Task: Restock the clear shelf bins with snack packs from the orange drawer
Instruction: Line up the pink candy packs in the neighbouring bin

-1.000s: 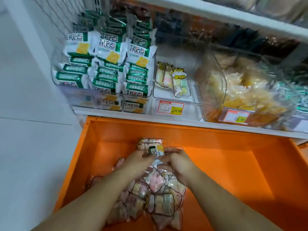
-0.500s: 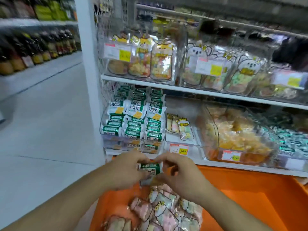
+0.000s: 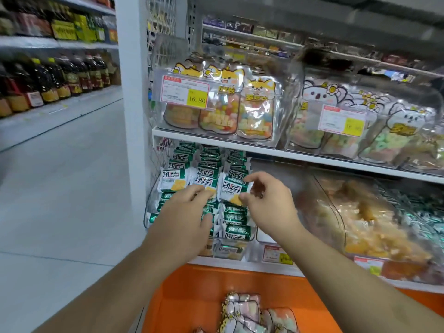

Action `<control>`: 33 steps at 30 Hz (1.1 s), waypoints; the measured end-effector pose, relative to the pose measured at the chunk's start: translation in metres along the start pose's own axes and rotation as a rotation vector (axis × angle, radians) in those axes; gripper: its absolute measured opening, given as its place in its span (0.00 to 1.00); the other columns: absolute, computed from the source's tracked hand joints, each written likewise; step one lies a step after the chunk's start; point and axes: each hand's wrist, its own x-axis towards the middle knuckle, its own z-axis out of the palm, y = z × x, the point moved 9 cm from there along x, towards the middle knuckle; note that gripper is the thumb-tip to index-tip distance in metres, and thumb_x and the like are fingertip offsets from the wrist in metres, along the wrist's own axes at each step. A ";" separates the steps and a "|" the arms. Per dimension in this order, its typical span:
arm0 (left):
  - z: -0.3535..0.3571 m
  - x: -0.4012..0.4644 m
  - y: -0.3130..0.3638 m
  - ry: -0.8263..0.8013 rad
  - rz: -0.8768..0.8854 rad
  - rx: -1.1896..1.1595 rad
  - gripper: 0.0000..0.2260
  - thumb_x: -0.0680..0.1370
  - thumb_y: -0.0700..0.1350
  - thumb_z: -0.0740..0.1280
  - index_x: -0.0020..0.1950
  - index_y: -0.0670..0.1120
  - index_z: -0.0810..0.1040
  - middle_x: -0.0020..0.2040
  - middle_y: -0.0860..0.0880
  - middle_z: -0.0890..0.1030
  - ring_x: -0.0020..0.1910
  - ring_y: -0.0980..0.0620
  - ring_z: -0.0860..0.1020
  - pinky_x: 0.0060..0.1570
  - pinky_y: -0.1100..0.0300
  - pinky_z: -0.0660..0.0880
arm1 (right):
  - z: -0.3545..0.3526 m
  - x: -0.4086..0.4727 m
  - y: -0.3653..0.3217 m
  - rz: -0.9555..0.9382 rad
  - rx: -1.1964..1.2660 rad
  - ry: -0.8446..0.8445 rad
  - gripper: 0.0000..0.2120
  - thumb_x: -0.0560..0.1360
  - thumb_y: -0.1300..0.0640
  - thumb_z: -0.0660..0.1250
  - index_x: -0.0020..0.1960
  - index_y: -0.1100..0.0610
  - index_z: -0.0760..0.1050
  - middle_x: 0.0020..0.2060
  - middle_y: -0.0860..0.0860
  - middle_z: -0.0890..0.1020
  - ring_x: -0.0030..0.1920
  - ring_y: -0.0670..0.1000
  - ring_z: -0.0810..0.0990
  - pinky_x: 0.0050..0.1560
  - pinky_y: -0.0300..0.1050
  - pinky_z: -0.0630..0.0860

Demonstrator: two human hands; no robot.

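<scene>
**Green-and-white snack packs at the left-hand clear bin**

Green-and-white foil snack packs (image 3: 204, 188) fill the clear plastic shelf bin (image 3: 150, 212) at the left end of the lower white shelf (image 3: 240, 266). Both hands are raised to its stacks. The right hand (image 3: 269, 203) pinches the lower right corner of one green-and-white pack (image 3: 231, 188) between thumb and curled fingers, at the top of the right-hand stack. The left hand (image 3: 185, 219) rests on the middle stack, fingers loosely bent against the packs; whether it grips one I cannot tell. Below the shelf's front edge the orange drawer (image 3: 192, 292) stands open, with clear pouches of pastel sweets (image 3: 242, 311) lying near its front. On the upper shelf stand clear bins of cartoon-fox candy bags (image 3: 236, 109).
</scene>
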 end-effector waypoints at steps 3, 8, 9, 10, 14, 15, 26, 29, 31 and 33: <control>0.018 0.013 -0.003 -0.043 0.018 0.121 0.24 0.86 0.55 0.58 0.82 0.54 0.64 0.82 0.54 0.62 0.80 0.52 0.61 0.79 0.50 0.59 | 0.013 0.018 0.006 -0.065 -0.239 0.001 0.13 0.77 0.52 0.76 0.60 0.46 0.79 0.46 0.47 0.77 0.51 0.52 0.77 0.47 0.44 0.73; 0.031 0.022 -0.009 -0.086 -0.012 0.134 0.26 0.86 0.57 0.56 0.83 0.50 0.62 0.84 0.50 0.57 0.81 0.47 0.61 0.80 0.49 0.61 | 0.020 0.024 0.007 -0.126 -0.327 0.001 0.15 0.76 0.51 0.76 0.61 0.47 0.78 0.51 0.48 0.73 0.56 0.53 0.75 0.56 0.46 0.73; 0.031 0.022 -0.009 -0.078 -0.005 0.139 0.26 0.86 0.57 0.56 0.83 0.50 0.61 0.84 0.50 0.58 0.81 0.47 0.60 0.80 0.50 0.61 | 0.020 0.023 0.006 -0.140 -0.357 -0.008 0.16 0.76 0.50 0.76 0.62 0.47 0.78 0.52 0.49 0.73 0.58 0.54 0.74 0.59 0.48 0.74; 0.030 0.022 -0.009 -0.070 0.000 0.146 0.26 0.86 0.56 0.57 0.84 0.51 0.61 0.84 0.50 0.58 0.81 0.48 0.60 0.80 0.50 0.59 | 0.021 0.023 0.006 -0.148 -0.379 -0.018 0.16 0.76 0.50 0.76 0.62 0.47 0.78 0.53 0.50 0.73 0.60 0.55 0.73 0.61 0.49 0.74; 0.028 0.018 -0.009 -0.054 0.019 0.161 0.27 0.86 0.55 0.59 0.84 0.51 0.60 0.84 0.52 0.57 0.82 0.49 0.57 0.80 0.51 0.56 | 0.019 0.022 0.007 -0.132 -0.407 -0.073 0.18 0.78 0.49 0.75 0.66 0.46 0.78 0.52 0.49 0.71 0.62 0.56 0.71 0.63 0.52 0.75; 0.026 0.015 -0.008 -0.049 0.025 0.157 0.27 0.85 0.54 0.59 0.84 0.51 0.61 0.84 0.52 0.58 0.82 0.49 0.57 0.81 0.51 0.56 | 0.017 0.021 0.007 -0.128 -0.406 -0.084 0.19 0.78 0.49 0.74 0.67 0.46 0.77 0.53 0.50 0.71 0.63 0.56 0.70 0.64 0.52 0.74; 0.022 -0.040 0.051 -0.089 0.087 -0.077 0.15 0.84 0.50 0.62 0.72 0.55 0.73 0.68 0.61 0.70 0.58 0.61 0.74 0.56 0.62 0.76 | -0.038 -0.064 0.017 -0.165 -0.149 -0.064 0.11 0.79 0.57 0.73 0.60 0.47 0.82 0.53 0.44 0.80 0.53 0.43 0.78 0.52 0.30 0.70; 0.053 -0.057 0.069 -0.188 0.070 -0.181 0.12 0.83 0.51 0.65 0.66 0.54 0.76 0.63 0.59 0.71 0.53 0.59 0.77 0.57 0.53 0.79 | -0.040 -0.100 0.045 -0.008 0.082 -0.218 0.07 0.80 0.62 0.71 0.51 0.53 0.86 0.41 0.44 0.85 0.40 0.43 0.81 0.42 0.35 0.75; 0.085 -0.072 0.074 -0.279 0.056 -0.196 0.11 0.83 0.50 0.65 0.65 0.54 0.76 0.63 0.57 0.72 0.52 0.58 0.78 0.57 0.52 0.79 | -0.035 -0.126 0.074 0.091 0.106 -0.299 0.09 0.80 0.65 0.69 0.49 0.56 0.87 0.34 0.42 0.83 0.34 0.40 0.78 0.39 0.33 0.72; 0.122 -0.089 0.069 -0.378 0.005 -0.182 0.11 0.83 0.50 0.66 0.65 0.53 0.76 0.63 0.54 0.74 0.53 0.56 0.78 0.57 0.55 0.78 | -0.024 -0.151 0.111 0.216 0.101 -0.373 0.10 0.80 0.65 0.69 0.46 0.54 0.86 0.33 0.41 0.83 0.34 0.39 0.77 0.40 0.36 0.74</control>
